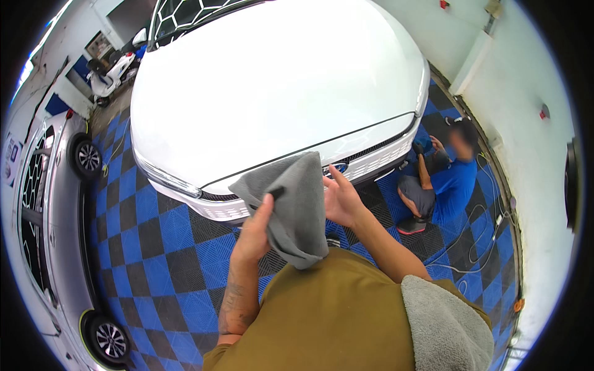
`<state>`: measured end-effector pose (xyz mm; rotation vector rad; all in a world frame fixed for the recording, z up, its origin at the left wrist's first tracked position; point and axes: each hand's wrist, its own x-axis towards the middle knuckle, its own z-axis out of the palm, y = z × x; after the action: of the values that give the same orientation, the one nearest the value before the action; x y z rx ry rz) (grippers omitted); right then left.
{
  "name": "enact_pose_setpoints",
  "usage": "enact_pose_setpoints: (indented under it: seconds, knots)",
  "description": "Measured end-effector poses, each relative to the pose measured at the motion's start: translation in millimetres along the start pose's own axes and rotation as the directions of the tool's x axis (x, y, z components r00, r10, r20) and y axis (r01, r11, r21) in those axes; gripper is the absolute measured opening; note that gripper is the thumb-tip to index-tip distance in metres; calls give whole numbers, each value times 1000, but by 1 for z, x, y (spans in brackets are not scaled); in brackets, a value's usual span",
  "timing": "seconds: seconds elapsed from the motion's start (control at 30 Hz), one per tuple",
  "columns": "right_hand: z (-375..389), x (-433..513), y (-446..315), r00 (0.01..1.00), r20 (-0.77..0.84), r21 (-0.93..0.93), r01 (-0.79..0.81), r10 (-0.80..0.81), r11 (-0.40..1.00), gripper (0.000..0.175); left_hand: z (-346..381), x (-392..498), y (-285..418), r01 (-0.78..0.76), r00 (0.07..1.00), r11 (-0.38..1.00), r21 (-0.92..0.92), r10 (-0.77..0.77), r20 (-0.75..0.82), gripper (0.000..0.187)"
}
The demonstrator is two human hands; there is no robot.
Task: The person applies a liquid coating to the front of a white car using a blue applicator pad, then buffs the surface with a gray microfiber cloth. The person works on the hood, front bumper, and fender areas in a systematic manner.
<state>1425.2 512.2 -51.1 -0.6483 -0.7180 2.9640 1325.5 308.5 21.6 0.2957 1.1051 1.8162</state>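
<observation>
My left hand grips a folded grey microfibre cloth in front of my chest, thumb on top. A small black piece, perhaps a tag or pad, shows by the thumb tip. My right hand is just right of the cloth with its fingers apart; whether a fingertip touches the cloth's edge is hard to tell. Beyond both hands stands a white car, its glossy hood facing me. The cloth covers part of its front grille, and the oval badge is partly hidden by my right fingers.
A person in a blue shirt crouches by the car's front corner at right. Cables lie on the blue and black tiled floor along the wall. A grey car stands at left, a white scooter behind. A grey towel hangs over my shoulder.
</observation>
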Motion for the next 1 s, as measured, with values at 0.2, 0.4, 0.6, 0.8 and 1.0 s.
enact_pose_setpoints:
  seconds: [0.2, 0.4, 0.6, 0.8, 1.0]
  knots:
    - [-32, 10, -34, 958, 276, -223, -11, 74, 975, 59, 9, 42, -19, -21, 959, 995, -97, -8, -285, 51]
    - [-22, 47, -60, 987, 104, -505, 158, -122, 849, 51, 22, 44, -15, -98, 859, 995, -14, 78, -507, 48]
    - [4, 42, -45, 852, 502, -354, 360, -149, 863, 62, 41, 41, -13, 13, 913, 941, 337, 127, -389, 70]
    - [8, 69, -67, 973, 218, 52, -88, 75, 995, 44, 14, 28, 10, -194, 758, 948, 252, 307, -575, 55]
    - [8, 59, -112, 932, 363, 225, -82, -5, 971, 56, -32, -13, 76, -536, 708, 844, 4, 452, -543, 46]
